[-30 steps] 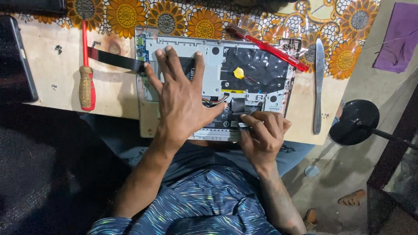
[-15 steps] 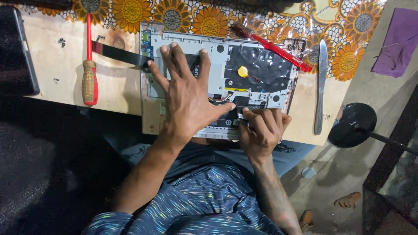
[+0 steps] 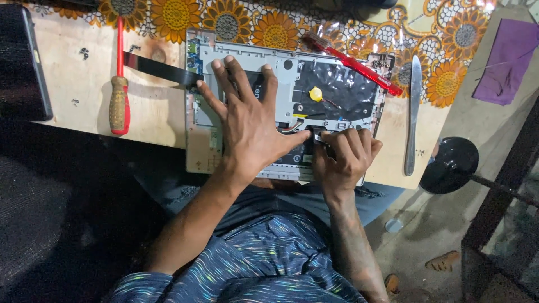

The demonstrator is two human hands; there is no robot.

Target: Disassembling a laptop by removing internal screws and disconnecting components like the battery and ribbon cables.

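An opened laptop base [image 3: 337, 90] lies bottom-up on a wooden board [image 3: 67, 95], with its black inner sheet and a yellow dot [image 3: 316, 95] exposed. My left hand [image 3: 247, 123] presses flat on its left half, fingers spread, holding nothing. My right hand [image 3: 345, 157] is curled at the laptop's near edge, fingertips pinching a small silvery piece [image 3: 318, 136] right beside my left thumb. What that piece is stays hidden under the fingers.
A red-handled screwdriver [image 3: 119, 101] and a black flat strip [image 3: 160, 70] lie left of the laptop. A red tool [image 3: 359, 67] rests across its far right corner, next to a table knife [image 3: 414, 112]. A dark device [image 3: 22, 62] sits far left, a black round base [image 3: 452, 165] at right.
Both hands stay in the same spots on the laptop. Only the view has shifted slightly.
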